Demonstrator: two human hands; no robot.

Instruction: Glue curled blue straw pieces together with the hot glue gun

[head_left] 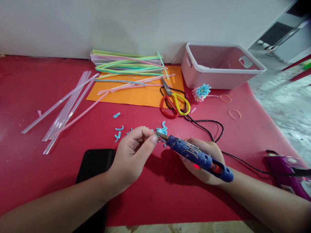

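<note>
My right hand (204, 158) grips a blue hot glue gun (191, 152), its nozzle pointing left at the fingertips of my other hand. My left hand (136, 152) is closed in a pinch between thumb and forefinger, right at the nozzle tip. A small light-blue piece seems to be there, but the fingers mostly hide it. Just behind the nozzle lies a little pile of light-blue pipe cleaner pieces (163, 129). More short bent pieces (117, 137) are scattered to the left, along with a small blue bundle (117, 115) on a thin wire.
A black phone (96, 165) lies under my left forearm. Scissors (171, 97) and pipe cleaners (128, 64) rest on orange paper (136, 97). Glue sticks (68, 106) are at left. At right are a pink basket (213, 77), a pipe cleaner flower (202, 92), a black cord (243, 161) and a purple box (286, 174).
</note>
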